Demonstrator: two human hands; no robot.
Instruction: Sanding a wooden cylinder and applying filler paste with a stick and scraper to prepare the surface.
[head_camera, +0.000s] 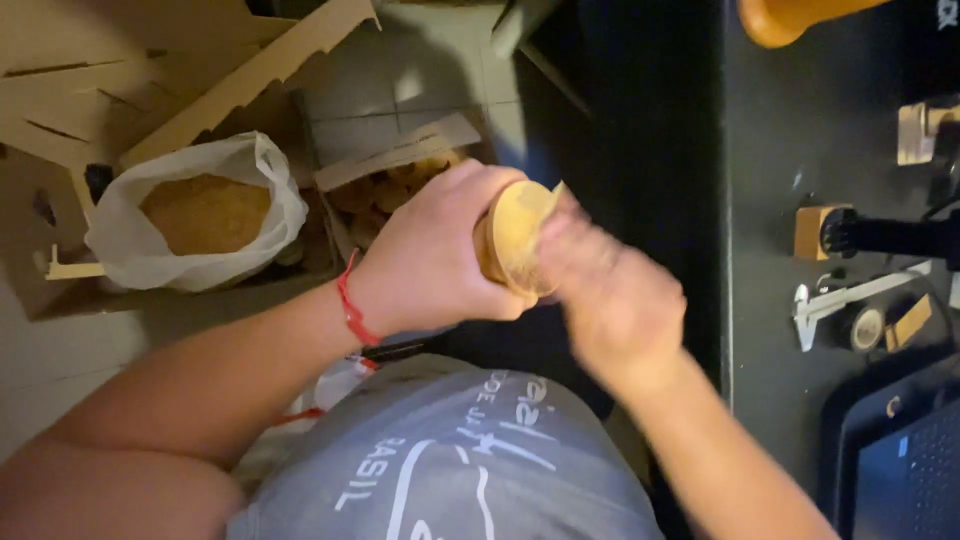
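My left hand is wrapped around a round, light wooden piece, held in front of my chest with its flat face turned to the right. Against that face presses my right hand, which is blurred by motion; I cannot tell whether it holds anything. A red string is tied around my left wrist.
A white plastic bag full of tan sawdust-like material sits inside a cardboard box on the tiled floor at left. Beside it, another box holds several round wooden pieces. The black workbench at right carries a caliper, tape roll, wood blocks and a laptop.
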